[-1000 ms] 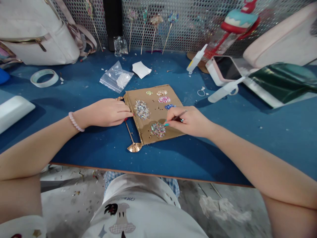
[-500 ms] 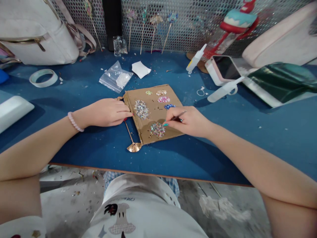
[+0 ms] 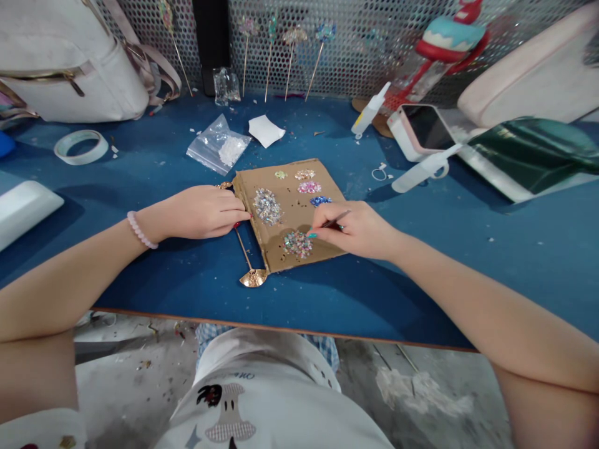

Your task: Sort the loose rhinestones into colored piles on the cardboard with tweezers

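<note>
Right hand (image 3: pixel 358 227) sits just right of centre, fingers pinched tight around a thin pick tool (image 3: pixel 333 221); its tip is too fine to make out against the glitter pile (image 3: pixel 298 243) at the lower edge of the cardboard sheet (image 3: pixel 290 212). Left hand (image 3: pixel 201 212), left of centre, lies flat with fingers loosely curled over a gold hairpin (image 3: pixel 248 262), hiding its upper end; whether it grips is unclear. The hairpin's fan head pokes out below, beside the cardboard. Upper frame: plastic bag (image 3: pixel 218 146), tape roll (image 3: pixel 80 147), phone (image 3: pixel 423 128), white bag (image 3: pixel 70 68) cut off at the corner.
</note>
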Demonstrator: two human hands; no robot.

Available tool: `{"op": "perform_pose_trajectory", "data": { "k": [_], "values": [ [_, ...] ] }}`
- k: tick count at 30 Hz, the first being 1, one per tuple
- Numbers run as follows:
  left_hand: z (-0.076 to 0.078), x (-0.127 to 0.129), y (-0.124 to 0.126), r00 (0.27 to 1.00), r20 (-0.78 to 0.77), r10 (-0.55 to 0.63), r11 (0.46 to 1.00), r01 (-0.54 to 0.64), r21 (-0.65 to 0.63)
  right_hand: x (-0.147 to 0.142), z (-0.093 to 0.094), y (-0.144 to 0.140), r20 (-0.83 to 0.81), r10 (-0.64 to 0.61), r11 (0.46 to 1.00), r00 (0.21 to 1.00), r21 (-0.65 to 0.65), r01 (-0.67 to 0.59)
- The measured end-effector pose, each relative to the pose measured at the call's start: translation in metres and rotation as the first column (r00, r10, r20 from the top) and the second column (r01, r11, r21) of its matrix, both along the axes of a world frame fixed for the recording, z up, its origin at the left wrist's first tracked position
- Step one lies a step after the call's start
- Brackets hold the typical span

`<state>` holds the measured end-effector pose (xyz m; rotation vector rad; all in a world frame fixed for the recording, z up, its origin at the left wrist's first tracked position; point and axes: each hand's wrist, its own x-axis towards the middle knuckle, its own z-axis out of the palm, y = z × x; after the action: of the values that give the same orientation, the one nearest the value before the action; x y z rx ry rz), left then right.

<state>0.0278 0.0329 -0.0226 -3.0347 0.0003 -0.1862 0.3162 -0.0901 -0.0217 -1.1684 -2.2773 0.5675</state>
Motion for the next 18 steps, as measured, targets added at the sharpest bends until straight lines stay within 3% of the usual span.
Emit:
{"op": "perform_pose_trajectory", "data": {
  "k": [5,9,14,18],
  "values": [
    [0.0,0.0,0.0,1.0,0.003,0.01,1.0,-0.01,-0.028,0.002,-0.002,0.0,-0.038,-0.04,0.999,0.998,-0.026,0.04],
    [0.0,-0.001,-0.001,1.0,0.015,-0.005,1.0,0.006,-0.015,0.008,-0.008,0.006,-0.116,-0.171,0.985,0.978,0.016,0.174],
    [-0.001,-0.001,0.0,1.0,-0.008,-0.014,0.999,0.015,0.041,0.02,-0.018,0.028,-0.201,-0.418,0.879,0.886,0.156,0.45],
    [-0.003,0.0,0.001,1.0,-0.001,-0.012,1.0,0.012,0.014,0.029,-0.028,0.045,-0.164,-0.538,0.806,0.827,0.184,0.562]
  ]
}}
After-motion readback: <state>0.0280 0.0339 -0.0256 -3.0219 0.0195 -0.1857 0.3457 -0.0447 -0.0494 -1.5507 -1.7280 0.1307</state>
